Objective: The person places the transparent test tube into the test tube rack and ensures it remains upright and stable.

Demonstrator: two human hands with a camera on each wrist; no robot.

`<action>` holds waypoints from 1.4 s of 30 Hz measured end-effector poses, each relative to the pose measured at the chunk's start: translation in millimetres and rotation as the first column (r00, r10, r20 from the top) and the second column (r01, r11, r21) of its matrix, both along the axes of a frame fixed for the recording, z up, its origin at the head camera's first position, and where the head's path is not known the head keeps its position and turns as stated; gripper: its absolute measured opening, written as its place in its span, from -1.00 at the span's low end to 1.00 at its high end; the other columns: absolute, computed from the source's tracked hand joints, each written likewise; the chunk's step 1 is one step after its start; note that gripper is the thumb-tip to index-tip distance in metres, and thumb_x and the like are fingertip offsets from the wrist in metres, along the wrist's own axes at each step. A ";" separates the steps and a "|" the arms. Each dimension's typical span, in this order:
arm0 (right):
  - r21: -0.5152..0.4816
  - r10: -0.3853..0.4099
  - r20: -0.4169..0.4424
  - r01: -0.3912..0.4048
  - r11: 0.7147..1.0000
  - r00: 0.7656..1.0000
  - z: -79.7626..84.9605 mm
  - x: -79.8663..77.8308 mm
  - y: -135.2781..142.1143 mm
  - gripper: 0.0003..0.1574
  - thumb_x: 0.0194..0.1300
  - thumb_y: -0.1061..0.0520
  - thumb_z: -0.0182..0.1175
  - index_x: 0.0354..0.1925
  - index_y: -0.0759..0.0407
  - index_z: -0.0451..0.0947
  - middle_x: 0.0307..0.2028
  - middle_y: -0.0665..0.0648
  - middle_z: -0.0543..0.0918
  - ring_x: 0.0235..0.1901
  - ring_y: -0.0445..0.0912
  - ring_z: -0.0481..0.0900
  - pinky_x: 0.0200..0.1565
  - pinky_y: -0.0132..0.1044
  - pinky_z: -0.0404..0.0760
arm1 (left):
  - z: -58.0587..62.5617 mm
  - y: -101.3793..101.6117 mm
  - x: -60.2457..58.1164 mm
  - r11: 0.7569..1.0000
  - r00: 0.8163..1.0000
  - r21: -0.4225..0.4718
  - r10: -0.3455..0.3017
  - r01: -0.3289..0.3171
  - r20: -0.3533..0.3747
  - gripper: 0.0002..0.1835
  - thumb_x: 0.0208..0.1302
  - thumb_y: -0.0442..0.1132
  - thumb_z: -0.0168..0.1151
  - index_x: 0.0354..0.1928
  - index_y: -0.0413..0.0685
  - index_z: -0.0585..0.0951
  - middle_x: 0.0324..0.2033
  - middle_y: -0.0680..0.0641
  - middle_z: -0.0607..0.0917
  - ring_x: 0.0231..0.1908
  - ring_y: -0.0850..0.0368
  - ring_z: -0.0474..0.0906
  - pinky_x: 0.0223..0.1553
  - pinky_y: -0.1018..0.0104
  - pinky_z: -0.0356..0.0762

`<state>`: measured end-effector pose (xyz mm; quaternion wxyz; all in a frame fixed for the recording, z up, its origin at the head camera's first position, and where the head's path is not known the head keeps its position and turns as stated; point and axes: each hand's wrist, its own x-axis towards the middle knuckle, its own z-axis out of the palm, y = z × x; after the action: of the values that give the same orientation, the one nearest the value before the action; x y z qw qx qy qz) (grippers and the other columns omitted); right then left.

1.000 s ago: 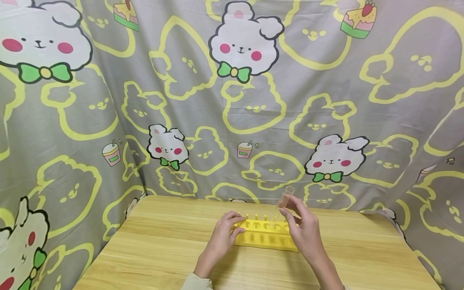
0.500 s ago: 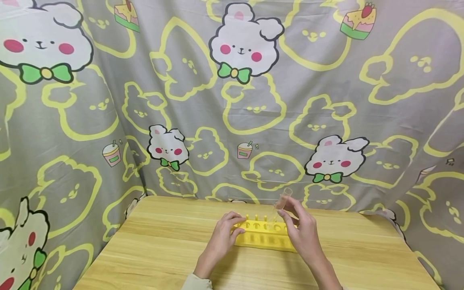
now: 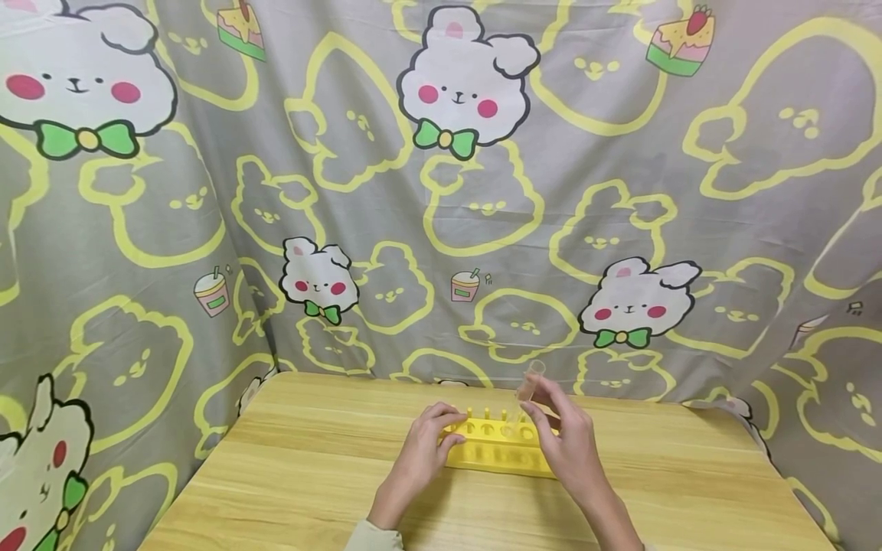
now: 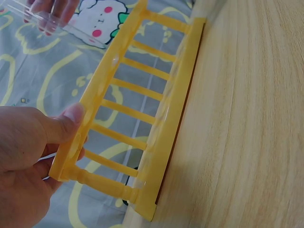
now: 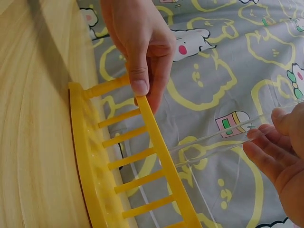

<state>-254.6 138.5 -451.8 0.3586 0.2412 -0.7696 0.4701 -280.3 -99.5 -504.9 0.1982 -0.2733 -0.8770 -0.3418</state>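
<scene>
A yellow test tube rack [image 3: 499, 462] stands on the wooden table, two-tiered with a row of holes along its top and pegs behind. My left hand [image 3: 429, 444] grips the rack's left end; the left wrist view shows the thumb [image 4: 73, 114] on the top plate and fingers beneath it. Between thumb and fingers my right hand [image 3: 570, 436] pinches a clear test tube [image 5: 221, 137]. The tube leans, its open mouth up and to the right. Its lower end is right at the top plate, over a hole near the middle.
The light wooden table [image 3: 296, 459] reaches out on both sides of the rack. A grey curtain [image 3: 386, 207] with rabbit prints hangs close behind the table's back edge and along both sides.
My right hand has moved left along the rack with the test tube, its lower end shifting toward the middle holes. The left hand and the rack have stayed in place.
</scene>
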 end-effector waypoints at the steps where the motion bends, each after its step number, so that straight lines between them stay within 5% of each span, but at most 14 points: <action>1: 0.000 -0.001 0.003 0.001 1.000 1.000 -0.1 0.2 -0.1 -0.34 0.25 0.49 0.34 0.26 0.10 0.55 -0.11 0.02 0.73 -0.08 0.04 0.76 -0.23 -0.41 0.72 | 0.1 0.0 0.2 1.000 1.000 -0.001 -0.001 0.001 -0.001 -0.64 0.21 -0.35 0.45 0.07 -0.22 0.73 -0.06 -0.03 0.68 -0.01 0.05 0.61 -0.03 0.27 0.67; 14: -0.010 0.023 0.027 -0.023 1.000 0.999 -7.6 -2.7 -4.7 -0.37 0.24 0.47 0.37 0.22 0.11 0.57 -0.09 0.01 0.73 -0.09 0.03 0.76 -0.27 -0.27 0.77 | 1.1 -0.7 0.9 1.000 1.000 -0.003 0.000 0.000 0.021 -0.64 0.23 -0.35 0.43 0.08 -0.22 0.73 -0.05 -0.03 0.68 0.01 0.05 0.61 0.01 0.24 0.66; 21: -0.009 0.031 0.026 -0.030 0.999 0.999 -10.8 -4.4 -5.8 -0.35 0.23 0.47 0.37 0.23 0.08 0.57 -0.07 0.02 0.73 -0.09 0.03 0.76 -0.27 -0.23 0.78 | -0.5 -0.8 -0.1 1.000 1.000 0.001 -0.009 0.009 -0.027 -0.65 0.21 -0.37 0.45 0.06 -0.23 0.73 -0.06 -0.04 0.68 -0.01 0.04 0.62 -0.01 0.23 0.68; 42: -0.020 0.029 0.073 -0.028 0.999 0.997 -22.3 -10.5 -7.5 -0.38 0.24 0.45 0.38 0.21 0.09 0.58 -0.09 0.03 0.73 -0.10 0.00 0.75 -0.28 -0.30 0.77 | 0.1 0.1 -0.1 1.000 1.000 -0.003 -0.001 0.001 0.005 -0.65 0.24 -0.35 0.43 0.08 -0.21 0.73 -0.05 -0.03 0.68 0.01 0.05 0.61 0.01 0.26 0.67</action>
<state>-265.1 131.0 -474.1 0.3255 0.2314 -0.7742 0.4910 -280.3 -99.5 -504.8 0.1952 -0.2731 -0.8780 -0.3413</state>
